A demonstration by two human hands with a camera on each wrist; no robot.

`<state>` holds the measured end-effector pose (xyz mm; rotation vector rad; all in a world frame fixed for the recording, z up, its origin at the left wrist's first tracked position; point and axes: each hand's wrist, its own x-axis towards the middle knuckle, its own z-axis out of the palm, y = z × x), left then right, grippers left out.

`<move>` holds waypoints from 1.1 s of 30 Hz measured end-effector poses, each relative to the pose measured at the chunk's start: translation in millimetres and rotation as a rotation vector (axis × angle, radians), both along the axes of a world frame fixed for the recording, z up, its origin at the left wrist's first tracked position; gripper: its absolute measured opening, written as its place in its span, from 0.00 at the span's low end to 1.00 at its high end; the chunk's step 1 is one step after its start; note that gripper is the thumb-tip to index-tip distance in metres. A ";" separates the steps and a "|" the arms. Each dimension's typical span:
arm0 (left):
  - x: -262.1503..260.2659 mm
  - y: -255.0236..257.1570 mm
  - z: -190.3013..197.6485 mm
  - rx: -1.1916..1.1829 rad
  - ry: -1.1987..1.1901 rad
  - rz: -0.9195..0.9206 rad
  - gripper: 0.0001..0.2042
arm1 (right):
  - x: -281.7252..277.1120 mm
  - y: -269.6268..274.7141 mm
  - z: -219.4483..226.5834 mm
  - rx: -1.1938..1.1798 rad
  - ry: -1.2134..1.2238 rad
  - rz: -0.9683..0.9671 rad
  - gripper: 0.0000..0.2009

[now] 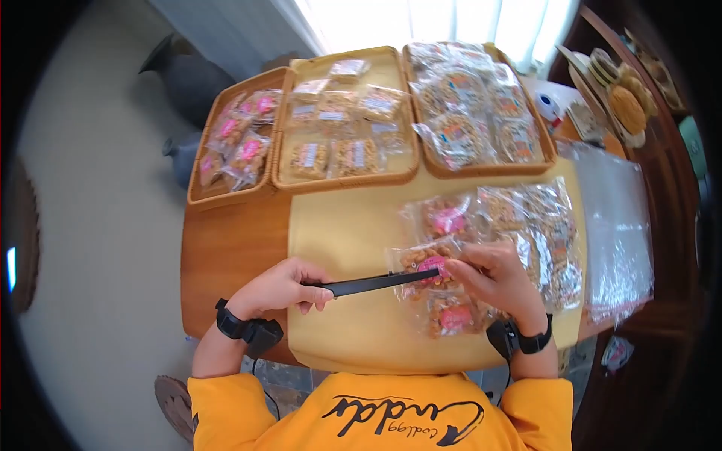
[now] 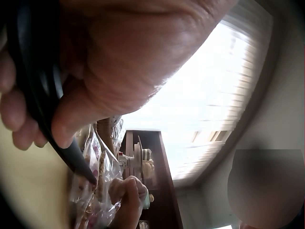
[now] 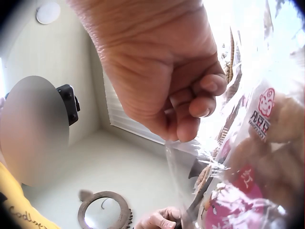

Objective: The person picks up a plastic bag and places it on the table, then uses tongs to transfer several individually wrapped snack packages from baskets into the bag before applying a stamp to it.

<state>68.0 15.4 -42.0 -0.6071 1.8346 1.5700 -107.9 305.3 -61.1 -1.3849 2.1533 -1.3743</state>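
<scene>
My left hand grips one end of a long, narrow black tool, its thumb pressed along the side. In the left wrist view the tool tapers toward its far end, which reaches a clear snack bag. That bag has a pink label and brown pieces inside. My right hand pinches the bag's clear plastic edge between thumb and fingers. Seen from the right wrist, the bag shows a red face logo, and the pinched film stretches below the fingertips. More pink-labelled bags lie around it.
Three wicker trays with packaged snacks stand along the back: a left tray, a middle tray and a right tray. Further snack packs lie right of my right hand. Flat clear bags hang over the table's right edge.
</scene>
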 end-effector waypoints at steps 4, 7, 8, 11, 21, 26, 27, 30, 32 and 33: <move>37.9 -34.3 16.7 0.067 0.058 0.251 0.09 | 2.2 2.5 -8.2 0.072 -0.158 -0.040 0.14; 59.8 -68.0 22.8 0.051 0.168 0.393 0.10 | 5.1 -0.4 -8.8 0.082 -0.218 -0.061 0.15; 62.2 -77.3 25.8 0.033 0.225 0.475 0.10 | 5.7 -0.6 -8.5 0.082 -0.239 -0.070 0.15; 55.9 -111.5 31.7 -0.105 0.308 0.599 0.09 | 4.6 -0.1 -9.9 0.102 -0.223 -0.063 0.15; 9.0 -200.2 33.7 -0.498 0.402 0.800 0.12 | 3.8 2.4 -16.4 0.088 -0.212 -0.058 0.15; 48.0 -158.3 36.4 -0.626 0.406 0.648 0.11 | 3.5 0.6 -12.1 0.070 -0.161 -0.082 0.17; 53.4 -138.9 42.8 -0.571 0.380 0.568 0.11 | 3.6 -0.7 -9.6 0.040 -0.155 -0.065 0.17; 57.6 -83.2 47.6 -0.272 0.252 0.440 0.16 | 3.3 -1.3 -13.2 -0.023 -0.152 -0.064 0.17; 48.0 -59.3 43.0 -0.122 0.163 0.250 0.19 | 2.9 -1.6 -12.3 -0.049 -0.122 -0.056 0.17; 41.2 -47.9 40.0 -0.073 0.129 0.211 0.18 | 3.4 -2.1 -12.3 -0.062 -0.122 -0.058 0.17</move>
